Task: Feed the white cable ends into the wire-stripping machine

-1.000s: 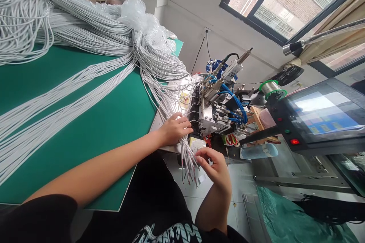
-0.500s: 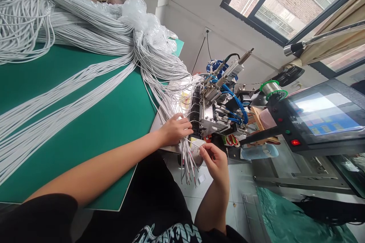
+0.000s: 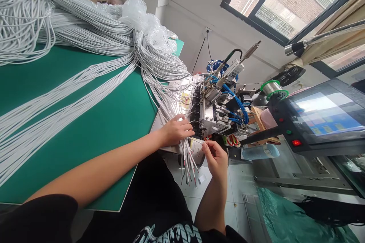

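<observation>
My left hand (image 3: 178,129) is closed around white cables at the edge of the machine (image 3: 212,106). Below it hang the loose cable ends (image 3: 188,163), stripped, with some reddish tips. To the right, my right hand (image 3: 215,153) pinches the end of one white cable (image 3: 196,141) between thumb and index finger. That cable runs across from under my left fingers. A large bundle of white cables (image 3: 159,72) drapes from the green table (image 3: 114,121) toward the machine. Several single cables reach into the machine's black front strip (image 3: 195,110).
A screen panel (image 3: 327,110) with a lit red button stands at the right. Behind it sits a solder wire spool (image 3: 273,90) with green rims. Plastic wrap (image 3: 151,26) covers part of the cables. A bottle (image 3: 261,152) lies below the machine.
My right hand has moved slightly up and right with the cable end, which now lies straighter. My left hand has barely moved.
</observation>
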Demonstrator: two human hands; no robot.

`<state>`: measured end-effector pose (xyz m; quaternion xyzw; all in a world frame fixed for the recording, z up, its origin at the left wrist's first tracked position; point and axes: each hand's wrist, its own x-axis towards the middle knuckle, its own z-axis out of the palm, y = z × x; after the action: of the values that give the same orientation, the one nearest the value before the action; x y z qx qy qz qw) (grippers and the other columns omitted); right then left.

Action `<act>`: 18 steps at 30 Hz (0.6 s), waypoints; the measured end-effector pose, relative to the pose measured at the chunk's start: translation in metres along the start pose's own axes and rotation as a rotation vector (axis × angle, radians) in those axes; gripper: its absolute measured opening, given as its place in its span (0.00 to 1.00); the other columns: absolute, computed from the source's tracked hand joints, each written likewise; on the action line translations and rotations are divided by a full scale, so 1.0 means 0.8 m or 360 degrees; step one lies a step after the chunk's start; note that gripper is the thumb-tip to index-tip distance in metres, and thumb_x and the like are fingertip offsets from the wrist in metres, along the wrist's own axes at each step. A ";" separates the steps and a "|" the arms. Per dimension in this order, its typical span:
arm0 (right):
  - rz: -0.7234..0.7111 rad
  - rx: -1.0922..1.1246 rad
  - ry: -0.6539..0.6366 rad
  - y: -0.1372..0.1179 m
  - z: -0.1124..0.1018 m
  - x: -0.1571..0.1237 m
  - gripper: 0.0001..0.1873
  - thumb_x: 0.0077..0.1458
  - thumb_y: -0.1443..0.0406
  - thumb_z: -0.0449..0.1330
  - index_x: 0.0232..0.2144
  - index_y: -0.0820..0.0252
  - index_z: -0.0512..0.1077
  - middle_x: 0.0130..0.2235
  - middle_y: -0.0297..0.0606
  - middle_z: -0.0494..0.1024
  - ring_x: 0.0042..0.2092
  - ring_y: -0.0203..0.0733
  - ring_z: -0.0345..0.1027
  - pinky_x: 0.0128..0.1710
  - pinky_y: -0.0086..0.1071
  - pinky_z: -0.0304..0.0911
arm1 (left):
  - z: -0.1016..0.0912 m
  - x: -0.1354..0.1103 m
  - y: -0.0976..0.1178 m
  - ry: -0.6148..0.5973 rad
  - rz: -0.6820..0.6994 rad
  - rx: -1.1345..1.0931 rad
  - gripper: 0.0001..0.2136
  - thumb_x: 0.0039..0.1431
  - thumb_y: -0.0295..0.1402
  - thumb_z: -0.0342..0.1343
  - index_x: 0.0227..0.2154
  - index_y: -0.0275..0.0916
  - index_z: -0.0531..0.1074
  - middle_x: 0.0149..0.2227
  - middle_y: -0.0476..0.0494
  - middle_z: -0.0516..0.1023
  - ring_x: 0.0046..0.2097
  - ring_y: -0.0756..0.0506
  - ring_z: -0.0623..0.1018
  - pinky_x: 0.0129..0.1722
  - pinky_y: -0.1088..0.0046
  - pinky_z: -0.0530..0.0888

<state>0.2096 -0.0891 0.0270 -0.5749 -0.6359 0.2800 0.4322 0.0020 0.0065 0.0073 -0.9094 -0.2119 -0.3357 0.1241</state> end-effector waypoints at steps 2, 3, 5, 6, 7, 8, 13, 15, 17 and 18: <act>0.0017 -0.0012 0.0043 0.001 0.001 0.001 0.11 0.58 0.58 0.59 0.32 0.61 0.72 0.26 0.34 0.71 0.27 0.36 0.61 0.26 0.29 0.56 | -0.001 0.000 0.000 0.0023 -0.0001 -0.0002 0.15 0.57 0.20 0.46 0.41 0.41 0.72 0.35 0.49 0.77 0.37 0.50 0.73 0.51 0.64 0.59; 0.0033 -0.0008 0.0071 0.002 0.001 0.002 0.12 0.57 0.57 0.59 0.32 0.61 0.72 0.26 0.34 0.71 0.27 0.36 0.61 0.26 0.29 0.56 | -0.001 0.000 0.001 0.0037 -0.0005 -0.0001 0.15 0.58 0.20 0.45 0.43 0.41 0.71 0.35 0.49 0.77 0.37 0.50 0.74 0.52 0.64 0.59; 0.0078 0.0023 0.0148 0.005 0.002 0.004 0.13 0.57 0.56 0.59 0.32 0.61 0.72 0.26 0.34 0.71 0.26 0.37 0.62 0.25 0.29 0.57 | -0.002 0.000 0.001 0.0058 -0.0015 0.0011 0.15 0.61 0.21 0.45 0.46 0.41 0.70 0.35 0.49 0.78 0.37 0.50 0.74 0.52 0.65 0.60; 0.0102 0.0039 0.0197 0.007 0.002 0.005 0.14 0.57 0.55 0.59 0.31 0.61 0.72 0.25 0.34 0.71 0.26 0.37 0.62 0.25 0.29 0.58 | -0.002 0.000 0.001 0.0060 -0.0019 0.0021 0.15 0.61 0.22 0.45 0.47 0.41 0.70 0.36 0.49 0.78 0.37 0.50 0.74 0.52 0.65 0.60; 0.0124 0.0051 0.0251 0.009 0.002 0.006 0.14 0.56 0.55 0.59 0.31 0.61 0.72 0.25 0.35 0.71 0.26 0.37 0.63 0.25 0.29 0.59 | -0.002 0.000 0.001 0.0063 -0.0028 0.0032 0.15 0.62 0.23 0.45 0.48 0.41 0.69 0.36 0.49 0.78 0.37 0.50 0.74 0.51 0.65 0.60; 0.0143 0.0055 0.0306 0.011 0.001 0.007 0.15 0.56 0.54 0.60 0.30 0.61 0.72 0.25 0.35 0.71 0.26 0.37 0.63 0.26 0.29 0.59 | -0.002 0.000 0.001 0.0072 -0.0042 0.0044 0.14 0.63 0.24 0.45 0.48 0.41 0.69 0.37 0.48 0.78 0.38 0.50 0.74 0.51 0.65 0.60; 0.0177 0.0047 0.0475 0.019 0.004 0.011 0.18 0.54 0.52 0.61 0.30 0.63 0.72 0.26 0.36 0.72 0.27 0.38 0.64 0.26 0.29 0.60 | -0.002 0.000 0.003 0.0146 -0.0088 0.0049 0.12 0.65 0.24 0.45 0.42 0.41 0.72 0.34 0.50 0.78 0.37 0.51 0.74 0.50 0.66 0.60; 0.0169 0.0072 0.0513 0.019 0.007 0.013 0.18 0.54 0.52 0.61 0.32 0.63 0.72 0.27 0.36 0.73 0.27 0.38 0.64 0.26 0.29 0.60 | -0.002 0.000 0.003 0.0130 -0.0057 0.0030 0.12 0.65 0.24 0.44 0.39 0.41 0.72 0.30 0.51 0.76 0.35 0.51 0.73 0.51 0.66 0.60; 0.0159 0.0097 0.0557 0.017 0.010 0.015 0.18 0.54 0.52 0.61 0.32 0.63 0.72 0.28 0.36 0.72 0.27 0.37 0.63 0.26 0.29 0.60 | -0.003 0.000 0.004 0.0087 -0.0024 0.0005 0.12 0.65 0.24 0.44 0.38 0.42 0.72 0.29 0.51 0.75 0.35 0.51 0.73 0.52 0.66 0.59; 0.0152 0.0110 0.0575 0.016 0.011 0.016 0.18 0.54 0.52 0.61 0.33 0.63 0.72 0.27 0.36 0.72 0.26 0.37 0.63 0.25 0.28 0.60 | -0.004 0.000 0.004 0.0065 -0.0013 -0.0007 0.12 0.65 0.24 0.44 0.37 0.42 0.72 0.29 0.51 0.75 0.35 0.51 0.73 0.52 0.66 0.59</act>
<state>0.2086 -0.0730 0.0150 -0.6302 -0.5100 0.2140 0.5450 0.0019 0.0028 0.0094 -0.9017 -0.2124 -0.3552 0.1252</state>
